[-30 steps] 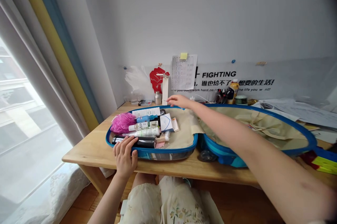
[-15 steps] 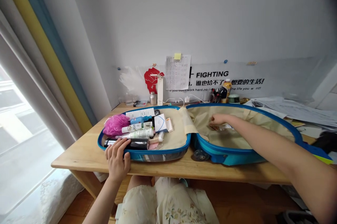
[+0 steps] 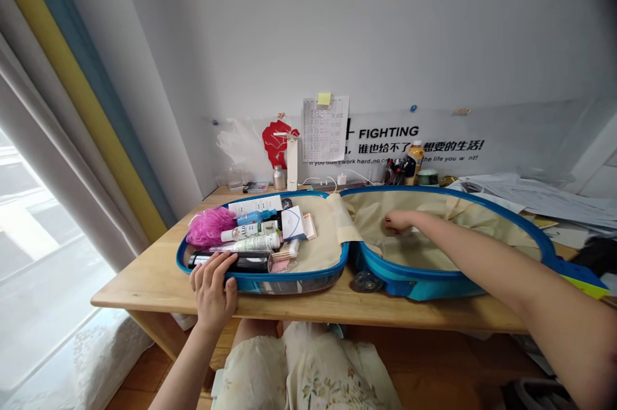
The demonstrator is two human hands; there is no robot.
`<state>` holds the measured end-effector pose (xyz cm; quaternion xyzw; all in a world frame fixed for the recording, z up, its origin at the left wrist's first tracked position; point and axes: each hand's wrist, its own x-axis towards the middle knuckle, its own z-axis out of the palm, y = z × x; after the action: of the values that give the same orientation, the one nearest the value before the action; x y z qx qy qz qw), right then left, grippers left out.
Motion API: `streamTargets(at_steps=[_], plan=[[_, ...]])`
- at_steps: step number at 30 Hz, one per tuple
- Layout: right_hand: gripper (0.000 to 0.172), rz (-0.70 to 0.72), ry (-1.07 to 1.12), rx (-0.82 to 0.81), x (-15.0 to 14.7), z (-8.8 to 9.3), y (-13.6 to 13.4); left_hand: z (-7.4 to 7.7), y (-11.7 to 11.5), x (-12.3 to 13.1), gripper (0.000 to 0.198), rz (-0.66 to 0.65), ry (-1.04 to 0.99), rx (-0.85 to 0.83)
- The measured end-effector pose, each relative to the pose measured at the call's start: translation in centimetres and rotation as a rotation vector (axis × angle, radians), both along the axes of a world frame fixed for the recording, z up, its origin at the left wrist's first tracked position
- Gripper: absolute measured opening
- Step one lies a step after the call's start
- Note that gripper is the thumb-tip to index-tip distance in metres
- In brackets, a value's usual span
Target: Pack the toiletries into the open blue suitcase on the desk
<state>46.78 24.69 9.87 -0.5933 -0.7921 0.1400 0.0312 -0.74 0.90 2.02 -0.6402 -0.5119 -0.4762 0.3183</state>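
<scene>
Black "FIGHTING" lettering [image 3: 388, 132] behind blue suitcase [image 3: 318, 256], right hand [image 3: 399, 222] inside.

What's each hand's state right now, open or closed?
Left hand: open, draped over the suitcase rim.
Right hand: curled over the beige lining; whether it holds anything cannot be told.

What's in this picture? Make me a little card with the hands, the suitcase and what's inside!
Suitcase: blue, lying open on the table
Left hand: over the front of the left half, at the black bottle
Right hand: in the right half; can't tell if it's holding anything
Also in left half: pink puff, blue bottle, white box, more
</scene>
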Motion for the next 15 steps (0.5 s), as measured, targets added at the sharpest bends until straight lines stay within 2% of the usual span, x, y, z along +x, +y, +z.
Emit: streamTargets(at_steps=[3,7,9,11,13,15], plan=[[0.034,-0.081,-0.013,-0.062,-0.8,1.8,-0.2,-0.1,0.0,0.0,0.042,-0.001,-0.003,-0.007],[0.043,-0.085,0.062,0.010,-2.9,5.8,-1.1,-0.2,0.1,-0.1,0.043,0.002,-0.019,-0.020],[0.049,-0.006,0.113,0.052,-4.9,7.9,-2.2,-0.2,0.1,-0.1,0.042,-0.001,-0.011,-0.015],[0.047,0.126,0.158,0.066,-7.6,9.6,-3.6,-0.2,0.1,0.0,0.041,-0.005,0.002,-0.006],[0.040,0.293,0.183,0.049,-10.8,10.6,-5.2,-0.2,0.1,0.0,0.040,-0.004,0.005,0.002],[0.029,0.468,0.178,0.010,-14.2,10.6,-6.8,-0.2,0.0,0.0,0.041,-0.002,-0.004,0.003]])
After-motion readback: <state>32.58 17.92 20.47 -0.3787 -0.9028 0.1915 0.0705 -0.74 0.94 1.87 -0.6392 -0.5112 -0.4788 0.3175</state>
